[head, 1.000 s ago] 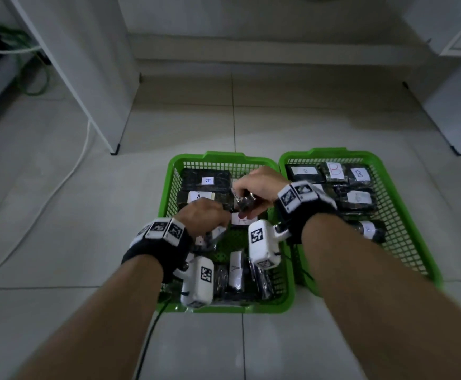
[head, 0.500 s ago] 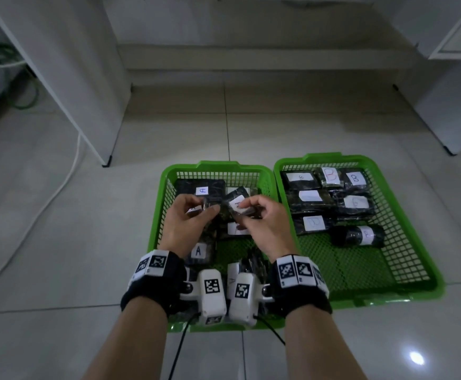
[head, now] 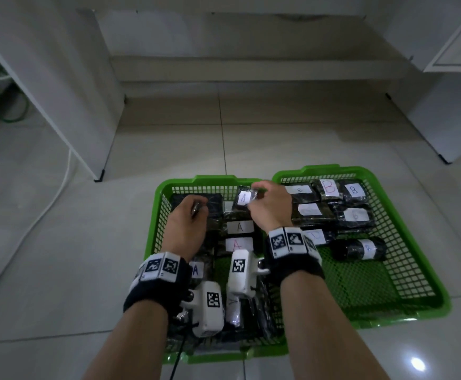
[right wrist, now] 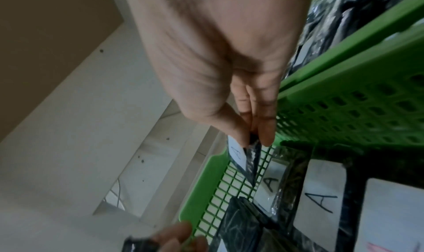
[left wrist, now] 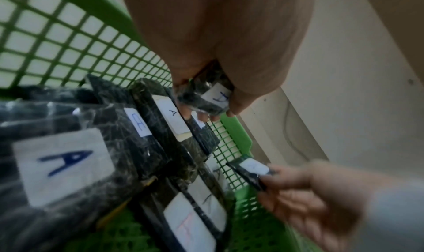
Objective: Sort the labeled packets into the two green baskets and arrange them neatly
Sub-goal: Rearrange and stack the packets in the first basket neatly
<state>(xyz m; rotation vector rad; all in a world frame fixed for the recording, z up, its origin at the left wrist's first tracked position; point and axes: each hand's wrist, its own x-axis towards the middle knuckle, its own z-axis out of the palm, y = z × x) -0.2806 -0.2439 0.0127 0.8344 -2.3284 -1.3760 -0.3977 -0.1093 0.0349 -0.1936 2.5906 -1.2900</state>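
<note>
Head view: over the left basket (head: 158, 215), at its far edge, the left hand (head: 186, 224) grips one small packet (head: 196, 210) and the right hand (head: 271, 205) pinches another packet marked A (head: 243, 198) (both belong here); the right basket (head: 415, 270) holds the B packets (head: 354, 190).

Left wrist view: the gripped packet (left wrist: 207, 97) shows an A.

Right wrist view: thumb and fingers (right wrist: 266, 129) clamp the packet's edge (right wrist: 238, 156) above the far wall; placing is in hand, and next each wants laying flat, label up, beside the A row.

You're on the floor of a home room; glossy beige tiles (head: 278, 138), white cabinets (head: 59, 86) on short feet, a white cable (head: 49, 200) trailing past; nothing industrial.
</note>
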